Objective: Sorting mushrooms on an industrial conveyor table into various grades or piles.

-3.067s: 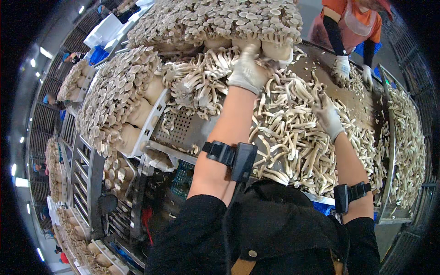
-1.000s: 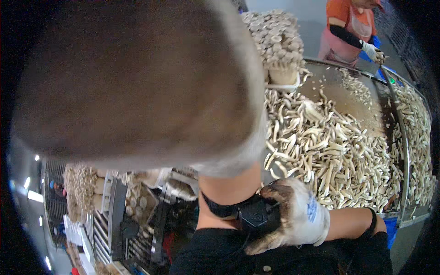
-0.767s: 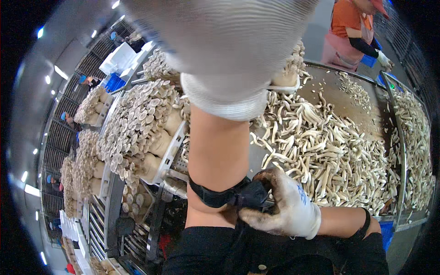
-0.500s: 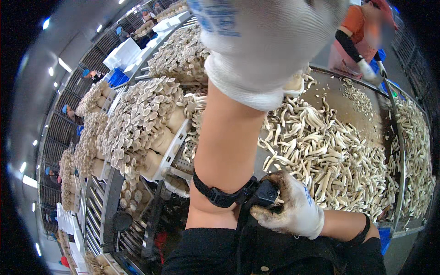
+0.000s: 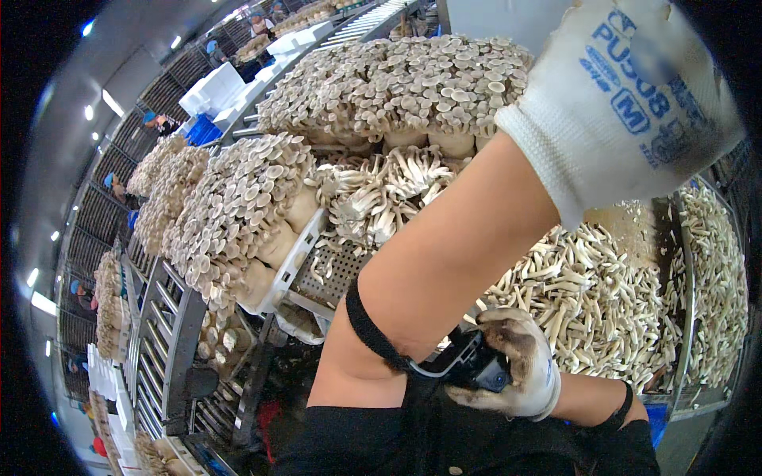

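My left arm reaches up across the view. My left hand [image 5: 635, 103], in a white knit glove with blue print, is raised at the upper right; its fingers are hidden. A black strap [image 5: 369, 329] circles that arm near the elbow. My right hand [image 5: 520, 365], in a white glove soiled dark at the fingers, grips a small black camera-like device [image 5: 484, 369] attached to the strap by a buckle. Beyond my right hand lies a heap of loose, pale mushroom stems [image 5: 579, 301]. Left of my raised arm, cut mushroom clusters [image 5: 381, 194] lie by a perforated tray [image 5: 337, 270].
Blocks of grey-capped mushrooms [image 5: 238, 214] stand at left, with another row [image 5: 397, 83] behind. A roller conveyor [image 5: 163, 333] runs down the left. A metal-edged bin [image 5: 714, 293] of stems is at far right. White boxes [image 5: 218, 91] and several people are farther off.
My left hand has swung from the top middle to the upper right, uncovering the back row of mushrooms. The device has turned and shifted down, with the buckle now showing. The co-worker is no longer visible.
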{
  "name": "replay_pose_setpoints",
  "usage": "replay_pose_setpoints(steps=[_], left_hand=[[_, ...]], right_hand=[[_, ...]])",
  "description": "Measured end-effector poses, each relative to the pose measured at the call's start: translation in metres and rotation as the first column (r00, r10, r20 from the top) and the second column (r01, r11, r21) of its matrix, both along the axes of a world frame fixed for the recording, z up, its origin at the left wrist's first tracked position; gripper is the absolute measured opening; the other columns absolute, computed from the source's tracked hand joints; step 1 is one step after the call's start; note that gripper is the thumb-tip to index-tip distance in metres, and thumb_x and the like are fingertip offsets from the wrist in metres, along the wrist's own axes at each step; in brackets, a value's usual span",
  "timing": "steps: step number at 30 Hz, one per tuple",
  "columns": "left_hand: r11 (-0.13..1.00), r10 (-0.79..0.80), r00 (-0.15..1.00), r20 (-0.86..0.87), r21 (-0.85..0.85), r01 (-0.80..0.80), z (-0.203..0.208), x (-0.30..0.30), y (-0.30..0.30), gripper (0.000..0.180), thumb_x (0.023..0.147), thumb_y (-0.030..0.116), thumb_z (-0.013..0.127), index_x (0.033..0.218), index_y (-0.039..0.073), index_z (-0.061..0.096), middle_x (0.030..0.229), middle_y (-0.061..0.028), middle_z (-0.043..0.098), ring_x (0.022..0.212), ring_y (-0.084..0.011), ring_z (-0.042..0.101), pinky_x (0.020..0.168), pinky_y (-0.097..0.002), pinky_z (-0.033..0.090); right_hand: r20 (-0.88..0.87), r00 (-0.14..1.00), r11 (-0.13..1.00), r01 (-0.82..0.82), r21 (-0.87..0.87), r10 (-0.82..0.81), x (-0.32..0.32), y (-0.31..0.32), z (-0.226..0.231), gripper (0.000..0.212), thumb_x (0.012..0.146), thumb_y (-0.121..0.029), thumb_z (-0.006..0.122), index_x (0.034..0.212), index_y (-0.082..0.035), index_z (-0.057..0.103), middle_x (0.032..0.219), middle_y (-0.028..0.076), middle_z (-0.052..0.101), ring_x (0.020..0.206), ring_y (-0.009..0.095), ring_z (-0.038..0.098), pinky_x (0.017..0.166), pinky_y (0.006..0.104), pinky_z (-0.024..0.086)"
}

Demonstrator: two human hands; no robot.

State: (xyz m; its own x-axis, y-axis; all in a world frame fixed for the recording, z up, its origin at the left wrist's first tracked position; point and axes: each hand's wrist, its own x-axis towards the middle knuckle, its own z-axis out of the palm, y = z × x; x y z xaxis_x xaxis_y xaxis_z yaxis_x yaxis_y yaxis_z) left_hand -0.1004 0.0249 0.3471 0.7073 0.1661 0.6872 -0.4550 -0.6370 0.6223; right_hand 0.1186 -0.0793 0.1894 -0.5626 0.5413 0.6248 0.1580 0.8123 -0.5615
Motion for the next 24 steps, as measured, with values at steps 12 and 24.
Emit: replay_pose_setpoints(steps=[12, 24], left_hand=[[0.955, 0.158, 0.978, 0.140, 0.229, -0.187, -0.005, 0.010, -0.006, 0.010, 0.072, 0.013, 0.058, 0.081, 0.009, 0.055, 0.069, 0.0003, 0.056, 0.065, -0.0158, 0.057, 0.063, -0.0351, 0.048], [0.861, 0.266, 0.920, 0.288, 0.359, -0.361, -0.025, 0.038, -0.003, 0.013, 0.072, 0.014, 0.059, 0.084, 0.009, 0.056, 0.072, -0.0004, 0.057, 0.066, -0.0168, 0.057, 0.064, -0.0352, 0.048]], right_hand=[[-0.158, 0.981, 0.850, -0.175, -0.496, 0.110, 0.002, -0.015, -0.013, 0.054, 0.055, -0.025, 0.083, 0.097, -0.003, 0.059, 0.092, 0.016, 0.060, 0.086, 0.033, 0.059, 0.075, 0.0415, 0.046], [-0.102, 0.981, 0.914, -0.193, -0.358, 0.167, 0.021, -0.027, -0.035, 0.072, 0.058, -0.029, 0.080, 0.117, -0.004, 0.048, 0.108, 0.011, 0.058, 0.093, 0.031, 0.059, 0.086, 0.0488, 0.043]])
